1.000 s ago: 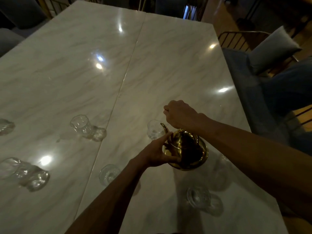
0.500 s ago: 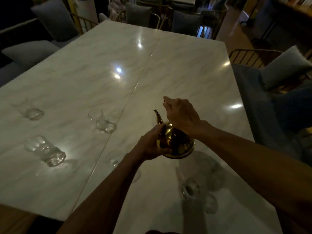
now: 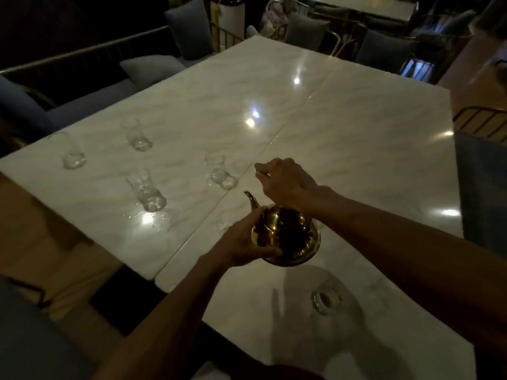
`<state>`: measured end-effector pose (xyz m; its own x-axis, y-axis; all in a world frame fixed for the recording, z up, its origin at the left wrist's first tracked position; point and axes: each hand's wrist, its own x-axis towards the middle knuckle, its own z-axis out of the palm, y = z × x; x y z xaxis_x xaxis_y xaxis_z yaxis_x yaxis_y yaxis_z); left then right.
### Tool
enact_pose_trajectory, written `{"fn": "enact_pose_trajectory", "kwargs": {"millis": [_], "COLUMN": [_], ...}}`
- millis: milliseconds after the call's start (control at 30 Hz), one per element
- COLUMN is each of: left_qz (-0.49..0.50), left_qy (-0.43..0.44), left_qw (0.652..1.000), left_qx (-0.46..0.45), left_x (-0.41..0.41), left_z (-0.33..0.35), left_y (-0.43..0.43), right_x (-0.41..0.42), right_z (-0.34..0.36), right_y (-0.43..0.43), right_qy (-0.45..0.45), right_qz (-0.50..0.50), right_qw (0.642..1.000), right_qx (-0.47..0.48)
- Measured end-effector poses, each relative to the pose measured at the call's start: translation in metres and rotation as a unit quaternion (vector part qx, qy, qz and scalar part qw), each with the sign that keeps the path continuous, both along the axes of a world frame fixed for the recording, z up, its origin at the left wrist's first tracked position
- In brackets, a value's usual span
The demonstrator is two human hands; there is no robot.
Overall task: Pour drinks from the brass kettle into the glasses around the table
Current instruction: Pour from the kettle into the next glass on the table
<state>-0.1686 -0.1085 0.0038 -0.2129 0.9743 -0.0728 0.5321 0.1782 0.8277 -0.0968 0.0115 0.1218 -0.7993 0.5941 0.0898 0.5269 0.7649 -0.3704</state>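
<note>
The brass kettle (image 3: 288, 237) hangs above the marble table (image 3: 343, 149), its spout pointing up and to the left. My right hand (image 3: 285, 185) is closed around its top handle. My left hand (image 3: 244, 242) cups the kettle's left side. Several clear glasses stand on the table: one (image 3: 220, 171) just left of the seam, one (image 3: 146, 192) nearer the front edge, two more at the far left (image 3: 135, 134) (image 3: 71, 153). A faint glass (image 3: 223, 222) sits beside my left hand, and another (image 3: 326, 297) stands in shadow below the kettle.
Grey cushioned seats and pillows (image 3: 153, 68) line the table's left side, with more chairs (image 3: 381, 48) at the far end. A blue cushioned chair (image 3: 482, 187) stands at the right edge. A wet patch (image 3: 148, 218) glints near the front-left glass.
The kettle has moved left and toward me, held in both hands, and my view has swung left and pulled back, so more glasses and the table's near corner now show.
</note>
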Motion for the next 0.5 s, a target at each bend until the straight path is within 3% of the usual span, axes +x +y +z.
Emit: {"fn": "enact_pose_trajectory", "kwargs": {"millis": [500], "left_qz": [0.029], "left_qy": [-0.062], "left_qw": [0.991], "left_qx": [-0.118], "left_x": [-0.019], "left_z": [-0.029], "left_y": [-0.038], "right_x": [-0.056], "right_z": [-0.032], "right_y": [-0.027], "right_qy": [-0.148], "right_qz": [0.034], "right_qw": [0.987], "right_qx": [-0.055]}}
